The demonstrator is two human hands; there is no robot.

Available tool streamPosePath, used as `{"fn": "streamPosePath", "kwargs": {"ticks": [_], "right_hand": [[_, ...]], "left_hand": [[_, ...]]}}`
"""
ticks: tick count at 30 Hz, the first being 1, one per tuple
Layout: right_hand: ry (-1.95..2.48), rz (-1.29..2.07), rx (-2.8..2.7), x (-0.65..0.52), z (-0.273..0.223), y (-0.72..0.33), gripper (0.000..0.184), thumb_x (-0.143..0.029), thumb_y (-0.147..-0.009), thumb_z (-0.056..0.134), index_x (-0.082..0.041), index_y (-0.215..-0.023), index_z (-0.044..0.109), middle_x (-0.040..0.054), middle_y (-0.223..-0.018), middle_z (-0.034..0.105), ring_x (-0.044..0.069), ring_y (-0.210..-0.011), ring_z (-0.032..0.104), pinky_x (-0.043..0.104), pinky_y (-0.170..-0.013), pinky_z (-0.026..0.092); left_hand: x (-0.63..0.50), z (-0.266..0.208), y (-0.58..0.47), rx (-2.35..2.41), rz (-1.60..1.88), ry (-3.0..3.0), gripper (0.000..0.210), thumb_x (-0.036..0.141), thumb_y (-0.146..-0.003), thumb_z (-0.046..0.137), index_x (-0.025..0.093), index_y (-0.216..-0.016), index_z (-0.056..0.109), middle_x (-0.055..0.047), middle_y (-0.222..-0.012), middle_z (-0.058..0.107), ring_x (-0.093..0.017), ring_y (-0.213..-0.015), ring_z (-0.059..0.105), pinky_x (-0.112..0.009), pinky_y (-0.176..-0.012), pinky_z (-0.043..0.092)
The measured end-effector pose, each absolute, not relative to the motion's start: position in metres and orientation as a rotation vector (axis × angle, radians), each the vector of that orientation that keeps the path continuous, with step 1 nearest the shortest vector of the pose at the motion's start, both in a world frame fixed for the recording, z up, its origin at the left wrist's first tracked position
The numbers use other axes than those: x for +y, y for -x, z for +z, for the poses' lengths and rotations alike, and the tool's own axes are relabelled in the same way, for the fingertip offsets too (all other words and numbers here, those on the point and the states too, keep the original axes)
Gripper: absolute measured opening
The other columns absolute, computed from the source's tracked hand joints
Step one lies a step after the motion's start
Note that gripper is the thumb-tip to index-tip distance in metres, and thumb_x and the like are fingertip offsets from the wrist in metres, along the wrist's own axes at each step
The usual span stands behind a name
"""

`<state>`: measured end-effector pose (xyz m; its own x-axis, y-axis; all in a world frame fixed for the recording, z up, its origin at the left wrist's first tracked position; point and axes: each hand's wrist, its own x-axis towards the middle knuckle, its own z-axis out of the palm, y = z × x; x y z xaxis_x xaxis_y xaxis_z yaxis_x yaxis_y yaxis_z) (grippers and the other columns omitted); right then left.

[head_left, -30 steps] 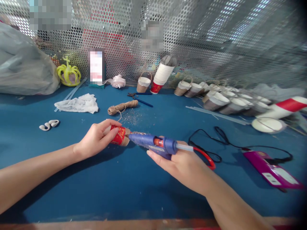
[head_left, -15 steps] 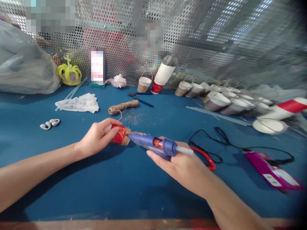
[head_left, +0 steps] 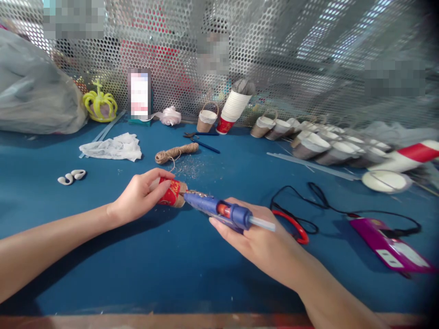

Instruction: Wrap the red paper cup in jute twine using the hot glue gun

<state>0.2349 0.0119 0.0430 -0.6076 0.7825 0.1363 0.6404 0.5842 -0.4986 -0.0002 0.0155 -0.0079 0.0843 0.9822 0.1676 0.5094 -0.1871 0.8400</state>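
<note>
Lying on its side, a red paper cup [head_left: 170, 193] with gold print and a brown wrapped end is gripped by my left hand [head_left: 142, 194]. My right hand [head_left: 255, 233] is wrapped round a blue hot glue gun [head_left: 212, 205], from whose back a clear glue stick [head_left: 262, 223] juts out. The gun's nozzle points left and meets the brown end of the cup, or comes very close to it. A bundle of jute twine [head_left: 176, 152] lies just beyond the cup, its loose strand hanging toward my left fingers.
Behind the twine are pliers [head_left: 202, 141], a small brown bucket [head_left: 206, 121] and stacked cups [head_left: 235, 107]. More small buckets [head_left: 329, 141] crowd the right rear. A purple power strip [head_left: 391, 244] with a black cord lies right. White cloth [head_left: 111, 147] and earbuds [head_left: 71, 177] are left.
The back of the glue gun has dipped slightly in my right hand, while its nozzle stays at the cup's brown end. My left hand and the cup have hardly moved.
</note>
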Motion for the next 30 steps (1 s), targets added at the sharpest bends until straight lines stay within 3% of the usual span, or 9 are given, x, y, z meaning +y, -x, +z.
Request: {"fn": "streamPosePath", "kwargs": {"ticks": [8, 13, 19, 30], "right_hand": [[1.146, 0.530, -2.506, 0.011, 0.042, -0.235, 0.014, -0.024, -0.084, 0.051, -0.022, -0.071, 0.048, -0.0016, -0.067, 0.060, 0.012, -0.058, 0.056, 0.024, -0.055, 0.044], [1.091, 0.439, -2.533, 0.012, 0.038, -0.237, 0.008, -0.025, -0.083, 0.052, -0.021, -0.076, 0.053, 0.0014, -0.074, 0.063, 0.015, -0.068, 0.061, 0.026, -0.065, 0.048], [1.088, 0.516, -2.460, 0.016, 0.040, -0.238, 0.013, -0.025, -0.084, 0.050, -0.022, -0.071, 0.052, -0.0013, -0.062, 0.058, 0.012, -0.050, 0.051, 0.023, -0.050, 0.045], [1.158, 0.607, -2.420, 0.023, 0.046, -0.235, 0.016, -0.025, -0.083, 0.048, -0.021, -0.078, 0.063, 0.0016, -0.062, 0.065, 0.014, -0.051, 0.056, 0.025, -0.049, 0.048]], "left_hand": [[0.016, -0.009, 0.000, 1.489, 1.000, -1.760, 0.033, 0.035, -0.084, 0.044, 0.013, -0.103, 0.059, -0.003, -0.074, 0.064, -0.010, -0.055, 0.050, -0.021, -0.052, 0.043], [0.015, -0.008, 0.000, 1.481, 1.000, -1.795, 0.032, 0.035, -0.085, 0.044, 0.013, -0.103, 0.059, -0.002, -0.071, 0.064, -0.010, -0.053, 0.050, -0.020, -0.050, 0.042], [0.016, -0.008, 0.000, 1.438, 1.029, -1.923, 0.028, 0.031, -0.086, 0.045, 0.012, -0.101, 0.059, 0.001, -0.061, 0.062, -0.008, -0.050, 0.049, -0.018, -0.049, 0.041], [0.012, -0.011, 0.002, 1.381, 1.055, -2.082, 0.024, 0.025, -0.087, 0.044, 0.014, -0.104, 0.057, 0.005, -0.056, 0.055, -0.006, -0.044, 0.042, -0.016, -0.045, 0.037]]}}
